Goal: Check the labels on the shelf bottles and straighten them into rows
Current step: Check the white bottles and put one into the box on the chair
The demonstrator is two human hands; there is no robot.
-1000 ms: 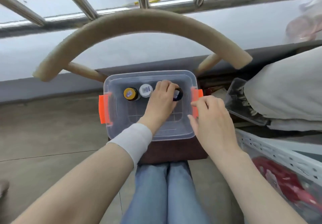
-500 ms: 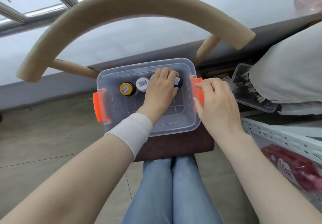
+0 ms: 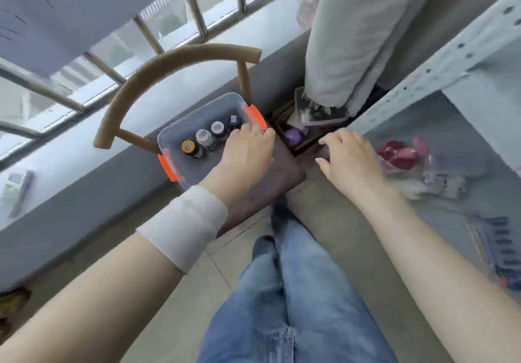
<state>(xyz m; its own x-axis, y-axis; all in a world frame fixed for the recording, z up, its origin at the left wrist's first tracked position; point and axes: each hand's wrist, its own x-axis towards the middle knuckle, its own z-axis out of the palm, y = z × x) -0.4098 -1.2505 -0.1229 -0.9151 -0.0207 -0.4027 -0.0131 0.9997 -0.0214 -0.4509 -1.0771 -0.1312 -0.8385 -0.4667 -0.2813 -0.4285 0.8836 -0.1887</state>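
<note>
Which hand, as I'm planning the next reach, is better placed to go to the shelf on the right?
Right. The right hand hovers open and empty beside the shelf; the left hand is at the clear bin, farther away.

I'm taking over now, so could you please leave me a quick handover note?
Left hand: open, resting on the clear box rim by an orange latch.
Right hand: open, empty, spread out beside the metal shelf.
Done: four bottles stand in one row in the box, on the chair seat.
Left: cannot tell which labels are checked; shelf shows only blurred packets.
</note>
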